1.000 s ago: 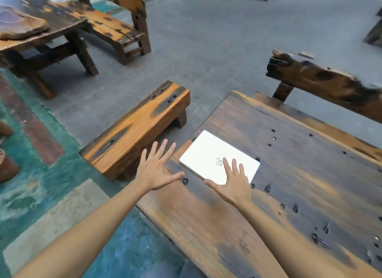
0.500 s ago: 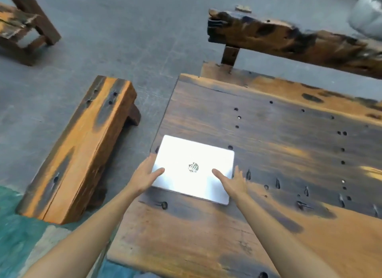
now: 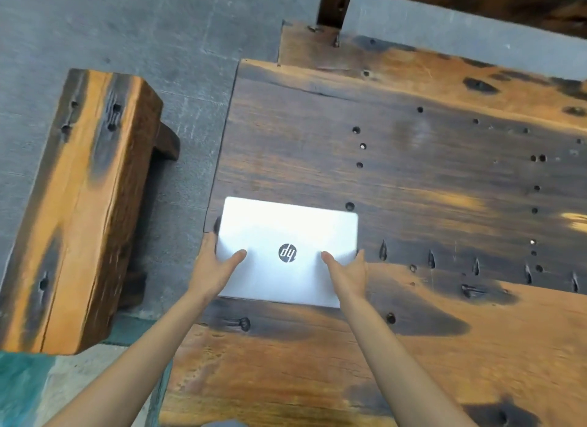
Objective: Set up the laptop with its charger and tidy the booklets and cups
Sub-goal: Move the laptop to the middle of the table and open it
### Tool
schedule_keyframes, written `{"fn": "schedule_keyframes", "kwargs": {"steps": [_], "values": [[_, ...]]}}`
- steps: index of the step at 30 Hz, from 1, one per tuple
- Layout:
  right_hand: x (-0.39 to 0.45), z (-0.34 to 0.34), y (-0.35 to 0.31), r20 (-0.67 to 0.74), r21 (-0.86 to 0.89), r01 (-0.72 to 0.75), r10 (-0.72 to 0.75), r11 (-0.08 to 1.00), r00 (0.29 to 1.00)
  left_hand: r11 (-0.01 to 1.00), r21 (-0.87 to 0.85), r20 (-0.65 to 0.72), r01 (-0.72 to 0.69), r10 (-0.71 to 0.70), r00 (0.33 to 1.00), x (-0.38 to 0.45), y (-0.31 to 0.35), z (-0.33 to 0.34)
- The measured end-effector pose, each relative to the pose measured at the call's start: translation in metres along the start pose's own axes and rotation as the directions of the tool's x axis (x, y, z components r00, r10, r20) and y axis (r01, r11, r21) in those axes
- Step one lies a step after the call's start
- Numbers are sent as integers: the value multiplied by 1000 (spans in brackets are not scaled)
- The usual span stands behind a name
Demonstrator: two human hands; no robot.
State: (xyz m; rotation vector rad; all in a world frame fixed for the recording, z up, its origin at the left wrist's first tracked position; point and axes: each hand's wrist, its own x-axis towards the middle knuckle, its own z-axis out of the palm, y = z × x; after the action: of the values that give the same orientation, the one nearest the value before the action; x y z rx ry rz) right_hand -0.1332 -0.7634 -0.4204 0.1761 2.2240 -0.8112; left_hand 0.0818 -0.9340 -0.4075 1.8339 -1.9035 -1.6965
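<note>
Silver laptop [image 3: 287, 236] sits shut at the near-left corner of the wooden table [image 3: 413, 172]. Left hand [image 3: 216, 267] and right hand [image 3: 347, 272] each clamp a side edge, thumbs on the lid, fingers underneath. Lift level, slide inboard off the edge before opening. Charger, booklets, cups not visible.

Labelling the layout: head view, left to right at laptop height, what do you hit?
wooden bench → strip of grey floor → left hand on the laptop's left edge → laptop → right hand → bare wooden table
</note>
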Motion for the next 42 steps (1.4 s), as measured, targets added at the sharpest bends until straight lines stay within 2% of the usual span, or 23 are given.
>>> {"fn": "schedule_keyframes", "kwargs": {"steps": [5,9,12,18,26,31,38,42], "values": [[17,-10,-4,-34,85,-61,64,995,997,984,-131,-54,120,-128,990,15,2,0],[32,-21,-4,50,164,-129,123,978,991,948,-250,-53,200,-220,974,24,1,-5],[36,-29,-4,126,200,-124,100,972,987,932,-291,-38,218,-239,970,26,-1,-10],[36,-53,-1,211,215,-42,-5,976,977,914,-351,40,202,-201,979,18,-8,-25],[-3,-91,6,251,255,-33,-33,966,967,904,-385,214,186,-109,971,-5,-4,-45],[-47,-114,25,212,316,-33,-37,948,977,907,-384,282,171,-61,957,-32,1,-45],[-94,-140,87,135,404,-52,-3,913,991,955,-267,390,129,-15,921,-64,-1,-31],[-112,-154,128,50,516,-37,12,856,999,975,-198,445,103,-4,895,-74,0,-9]]}}
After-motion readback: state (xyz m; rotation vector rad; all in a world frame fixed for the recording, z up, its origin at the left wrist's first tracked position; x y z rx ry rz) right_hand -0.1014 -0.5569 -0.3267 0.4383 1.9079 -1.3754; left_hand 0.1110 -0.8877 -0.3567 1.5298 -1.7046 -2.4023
